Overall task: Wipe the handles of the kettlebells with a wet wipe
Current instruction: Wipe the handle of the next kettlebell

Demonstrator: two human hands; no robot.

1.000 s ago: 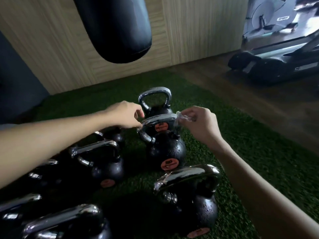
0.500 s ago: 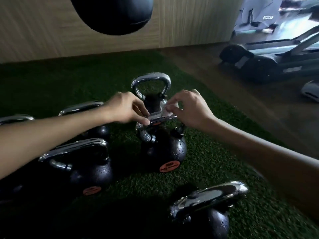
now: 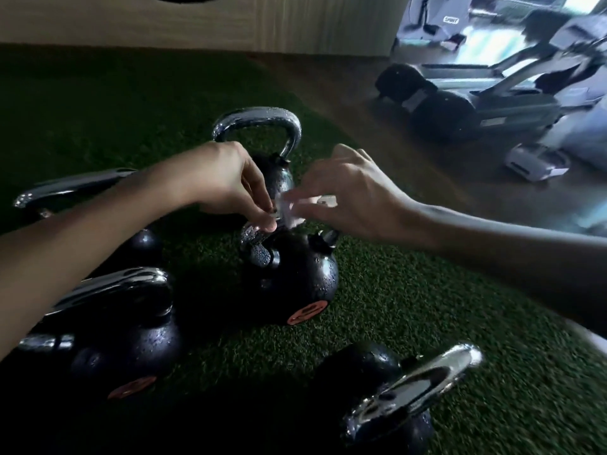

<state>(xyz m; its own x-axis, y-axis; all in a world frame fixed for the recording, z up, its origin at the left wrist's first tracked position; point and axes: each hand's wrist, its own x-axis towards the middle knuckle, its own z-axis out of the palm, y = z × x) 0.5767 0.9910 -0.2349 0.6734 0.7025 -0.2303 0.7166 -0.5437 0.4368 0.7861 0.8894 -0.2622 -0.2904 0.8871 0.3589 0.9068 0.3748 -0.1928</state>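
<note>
Wet wipe: likely limp, light; left hand and right hand pinch its ends.
Handle: hard, probably slick, just under the fingertips.

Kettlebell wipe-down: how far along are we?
Done: no handle can be confirmed wiped; the far kettlebell's handle shows droplets. In hand: left hand and right hand both pinch the wet wipe at the middle kettlebell's handle. Left: the rest, likely including the front-left kettlebell and front-right kettlebell.

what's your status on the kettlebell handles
Left hand and right hand pinch small translucent wet wipe. At chrome handle of middle black kettlebell. Nothing in the way.
</note>
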